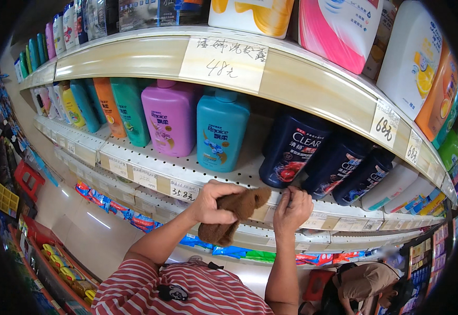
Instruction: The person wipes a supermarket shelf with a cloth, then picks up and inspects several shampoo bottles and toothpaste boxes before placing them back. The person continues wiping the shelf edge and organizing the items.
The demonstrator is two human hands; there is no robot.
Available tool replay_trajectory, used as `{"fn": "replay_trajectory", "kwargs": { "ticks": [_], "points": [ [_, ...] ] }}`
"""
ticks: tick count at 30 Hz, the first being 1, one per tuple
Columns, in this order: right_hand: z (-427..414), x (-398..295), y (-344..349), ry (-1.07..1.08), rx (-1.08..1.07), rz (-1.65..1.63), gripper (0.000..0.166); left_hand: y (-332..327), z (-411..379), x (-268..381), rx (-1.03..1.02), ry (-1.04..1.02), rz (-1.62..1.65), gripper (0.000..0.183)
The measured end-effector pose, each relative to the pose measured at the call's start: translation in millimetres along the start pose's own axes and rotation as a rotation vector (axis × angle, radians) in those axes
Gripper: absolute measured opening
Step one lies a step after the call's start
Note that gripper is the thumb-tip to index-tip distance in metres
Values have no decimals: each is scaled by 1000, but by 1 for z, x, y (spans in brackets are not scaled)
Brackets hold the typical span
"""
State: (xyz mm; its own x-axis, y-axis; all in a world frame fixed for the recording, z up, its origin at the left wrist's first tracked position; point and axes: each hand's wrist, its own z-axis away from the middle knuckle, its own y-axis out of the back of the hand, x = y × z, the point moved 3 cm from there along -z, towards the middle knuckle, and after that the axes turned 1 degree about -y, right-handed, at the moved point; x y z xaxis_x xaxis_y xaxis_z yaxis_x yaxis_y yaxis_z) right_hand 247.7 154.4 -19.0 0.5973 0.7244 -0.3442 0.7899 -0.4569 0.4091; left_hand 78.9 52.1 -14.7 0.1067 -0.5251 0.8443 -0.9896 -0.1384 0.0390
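Observation:
My left hand [216, 202] is closed around a bunched brown cloth [231, 220] in front of the shelf edge. To its right, my right hand [293, 208] is at the shelf's front rim, fingertips pinched together just below a dark blue Clear shampoo bottle [288, 157]; whether they hold something small cannot be told. A teal Rejoice bottle [221, 136] stands upright behind my left hand, with a pink Rejoice bottle [170, 122] beside it. More dark blue bottles [364, 181] stand to the right of my right hand.
The upper shelf [134, 53] overhangs this row and holds large bottles and boxes. Packets in blue and red wrappers [142, 220] lie low down. At the lower right another person [366, 283] bends near a red stool [317, 284]. A red crate [60, 264] of goods stands lower left.

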Motion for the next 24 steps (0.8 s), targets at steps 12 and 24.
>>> {"fn": "replay_trajectory", "kwargs": {
  "ticks": [12, 24],
  "points": [
    [5, 8, -3, -13, -34, 42, 16, 107, 49, 87, 638, 297, -493, 40],
    [4, 4, -4, 15, -5, 63, 14, 86, -4, 86, -105, 597, -1486, 32]
  ]
}}
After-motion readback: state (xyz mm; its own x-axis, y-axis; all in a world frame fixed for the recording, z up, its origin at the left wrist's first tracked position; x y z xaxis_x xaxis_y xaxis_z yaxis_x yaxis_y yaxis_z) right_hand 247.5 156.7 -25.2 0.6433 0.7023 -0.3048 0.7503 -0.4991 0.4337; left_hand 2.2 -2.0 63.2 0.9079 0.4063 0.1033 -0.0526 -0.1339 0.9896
